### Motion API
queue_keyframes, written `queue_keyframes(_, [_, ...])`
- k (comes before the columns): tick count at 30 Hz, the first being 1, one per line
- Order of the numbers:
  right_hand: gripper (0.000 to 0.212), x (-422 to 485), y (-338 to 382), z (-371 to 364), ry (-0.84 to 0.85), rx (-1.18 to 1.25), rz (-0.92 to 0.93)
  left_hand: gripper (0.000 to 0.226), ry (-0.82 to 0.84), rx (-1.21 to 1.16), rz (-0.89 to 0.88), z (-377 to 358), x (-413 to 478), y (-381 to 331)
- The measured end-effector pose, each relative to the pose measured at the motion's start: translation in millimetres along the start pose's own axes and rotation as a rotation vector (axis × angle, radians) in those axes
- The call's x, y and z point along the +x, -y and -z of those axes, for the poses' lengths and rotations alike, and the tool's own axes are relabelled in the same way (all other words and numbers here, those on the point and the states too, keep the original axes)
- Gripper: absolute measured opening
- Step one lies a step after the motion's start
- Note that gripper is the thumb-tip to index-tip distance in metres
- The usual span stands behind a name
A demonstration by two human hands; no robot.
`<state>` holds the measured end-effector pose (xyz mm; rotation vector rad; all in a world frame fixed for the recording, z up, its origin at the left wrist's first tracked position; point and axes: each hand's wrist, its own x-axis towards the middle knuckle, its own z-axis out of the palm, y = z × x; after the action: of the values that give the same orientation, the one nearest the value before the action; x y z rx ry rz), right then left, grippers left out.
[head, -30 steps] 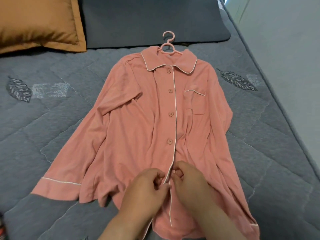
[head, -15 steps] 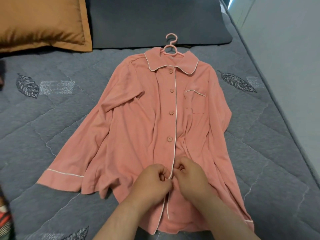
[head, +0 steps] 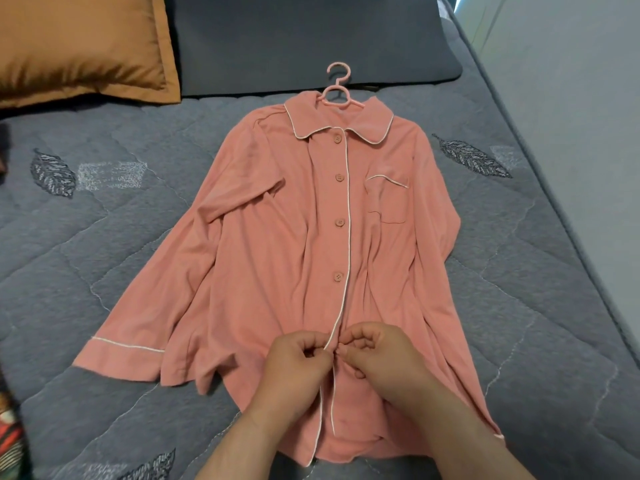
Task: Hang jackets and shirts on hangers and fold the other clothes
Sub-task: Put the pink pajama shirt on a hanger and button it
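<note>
Both forearms reach in from the near edge and meet over the lower front of the pink shirt (head: 277, 244), knuckles up and wrists slightly bent. The left hand (head: 298, 365) has its fingers curled under, thumb and forefinger pinching the left side of the shirt's white-piped front edge. The right hand (head: 377, 358) mirrors it, fingers curled and pinching the other side of the opening. The two hands touch at the fingertips, right on the front edge, below the fourth visible button. Whatever sits between the fingertips is hidden by them.

The shirt lies flat, front up, on the grey quilted bedcover (head: 104, 258), collar toward the far end and hem near the person. Its left sleeve spreads out to the left; the right sleeve runs down the right side. A pink hanger (head: 338, 88) sits inside the collar, its hook pointing away onto a dark grey pillow (head: 311, 39). An orange pillow (head: 79, 43) lies at the far left.
</note>
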<state>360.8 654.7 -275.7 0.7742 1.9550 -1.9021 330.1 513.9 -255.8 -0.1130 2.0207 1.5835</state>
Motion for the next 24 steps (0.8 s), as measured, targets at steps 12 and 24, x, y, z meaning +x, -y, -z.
queue_keyframes(12, [0.015,1.8,2.6,4.0,0.02,0.097,-0.069,0.015,0.015,-0.071,0.216,0.2,11.1,-0.7])
queue_keyframes(24, [0.015,3.7,2.4,-4.0,-0.146,0.025,-0.088,0.02,0.089,-0.135,0.431,4.8,23.9,-8.5])
